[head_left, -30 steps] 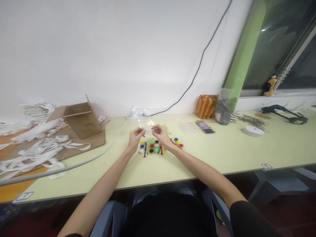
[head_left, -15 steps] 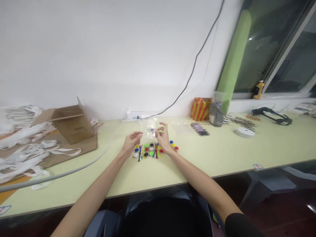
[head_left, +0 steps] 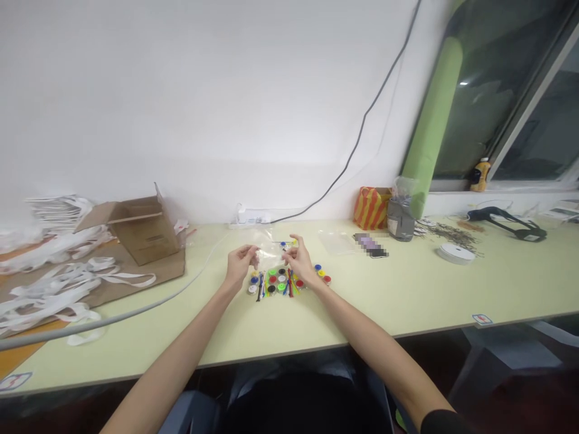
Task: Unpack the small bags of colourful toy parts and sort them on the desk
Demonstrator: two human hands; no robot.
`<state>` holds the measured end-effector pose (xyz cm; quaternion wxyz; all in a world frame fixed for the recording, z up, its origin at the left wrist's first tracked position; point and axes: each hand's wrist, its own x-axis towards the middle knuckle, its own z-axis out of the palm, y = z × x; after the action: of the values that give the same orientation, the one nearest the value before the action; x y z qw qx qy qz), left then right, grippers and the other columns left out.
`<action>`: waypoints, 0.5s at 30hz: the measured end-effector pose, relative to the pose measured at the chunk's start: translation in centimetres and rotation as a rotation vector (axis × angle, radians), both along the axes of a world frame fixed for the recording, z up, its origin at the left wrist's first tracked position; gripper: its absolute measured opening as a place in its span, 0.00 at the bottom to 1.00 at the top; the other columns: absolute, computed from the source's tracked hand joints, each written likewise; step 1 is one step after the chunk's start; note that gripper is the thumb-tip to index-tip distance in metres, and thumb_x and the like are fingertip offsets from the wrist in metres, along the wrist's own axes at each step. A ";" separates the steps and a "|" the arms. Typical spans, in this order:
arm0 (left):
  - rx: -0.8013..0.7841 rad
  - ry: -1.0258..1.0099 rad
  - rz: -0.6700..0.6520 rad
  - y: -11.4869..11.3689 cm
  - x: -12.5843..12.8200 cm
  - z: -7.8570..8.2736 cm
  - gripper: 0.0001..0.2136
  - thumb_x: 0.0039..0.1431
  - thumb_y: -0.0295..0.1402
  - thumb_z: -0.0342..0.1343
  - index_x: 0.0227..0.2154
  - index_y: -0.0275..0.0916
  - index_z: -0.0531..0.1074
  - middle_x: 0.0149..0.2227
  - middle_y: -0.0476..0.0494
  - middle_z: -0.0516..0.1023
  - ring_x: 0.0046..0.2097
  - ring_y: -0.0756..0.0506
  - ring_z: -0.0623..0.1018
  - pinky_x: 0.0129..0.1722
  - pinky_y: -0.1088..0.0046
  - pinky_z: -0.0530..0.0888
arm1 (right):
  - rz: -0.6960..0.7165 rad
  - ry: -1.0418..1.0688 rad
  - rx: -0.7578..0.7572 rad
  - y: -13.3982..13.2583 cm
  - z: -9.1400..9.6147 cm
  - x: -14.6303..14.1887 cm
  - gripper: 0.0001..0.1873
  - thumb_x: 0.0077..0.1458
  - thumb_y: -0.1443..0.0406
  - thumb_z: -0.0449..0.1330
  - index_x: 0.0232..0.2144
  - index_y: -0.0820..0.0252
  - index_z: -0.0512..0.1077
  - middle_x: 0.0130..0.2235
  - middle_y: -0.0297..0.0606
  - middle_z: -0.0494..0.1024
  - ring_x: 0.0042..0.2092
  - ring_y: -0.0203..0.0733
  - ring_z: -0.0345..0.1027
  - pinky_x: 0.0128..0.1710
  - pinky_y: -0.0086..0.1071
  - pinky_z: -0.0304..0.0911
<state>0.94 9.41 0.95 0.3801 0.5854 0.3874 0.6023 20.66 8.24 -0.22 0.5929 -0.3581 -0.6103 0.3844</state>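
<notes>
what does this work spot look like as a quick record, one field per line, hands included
left hand: fingertips together, apparently pinching the left side of a clear plastic bag
right hand: at the bag's right side, index finger raised; grip unclear
nearest the person: round pieces with coloured tops and thin coloured strips, on the table
left side: open cardboard box, white straps
right side: red-and-yellow striped bag, white roll
by the wall: white power strip

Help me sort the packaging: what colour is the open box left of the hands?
The box is brown; it shows best in the head view.
</notes>
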 end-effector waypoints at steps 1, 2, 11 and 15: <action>0.005 0.002 0.022 0.0 -0.2 0.1 0.15 0.55 0.44 0.63 0.32 0.35 0.77 0.19 0.50 0.71 0.19 0.52 0.68 0.20 0.75 0.67 | 0.006 0.003 -0.009 0.1 0.0 0.1 0.30 0.49 0.65 0.58 0.56 0.56 0.57 0.27 0.27 0.71 0.27 0.38 0.67 0.31 0.31 0.67; 0.010 0.009 0.043 0.0 -0.3 0.2 0.14 0.55 0.44 0.62 0.32 0.35 0.76 0.18 0.50 0.70 0.18 0.53 0.66 0.19 0.76 0.65 | -0.004 0.009 -0.008 0.2 0.1 0.2 0.29 0.49 0.65 0.58 0.54 0.56 0.58 0.27 0.27 0.71 0.27 0.38 0.68 0.30 0.31 0.66; 0.019 0.084 0.132 -0.5 -1.3 0.4 0.15 0.61 0.44 0.53 0.34 0.36 0.73 0.15 0.54 0.67 0.16 0.53 0.64 0.18 0.78 0.62 | -0.597 -0.096 0.096 4.2 1.2 9.5 0.22 0.51 0.63 0.51 0.50 0.60 0.62 0.33 0.37 0.72 0.34 0.44 0.68 0.37 0.36 0.64; 0.053 0.215 0.078 -0.7 -0.3 0.4 0.15 0.64 0.44 0.50 0.34 0.36 0.72 0.14 0.55 0.64 0.16 0.53 0.64 0.18 0.78 0.61 | -0.758 -0.280 -0.020 5.0 -0.2 16.4 0.19 0.48 0.64 0.52 0.44 0.61 0.65 0.34 0.42 0.73 0.36 0.48 0.67 0.41 0.40 0.63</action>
<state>0.62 8.68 1.30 0.2969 0.6409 0.4323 0.5606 37.09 13.21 -0.45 0.6002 -0.6124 -0.5062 0.0919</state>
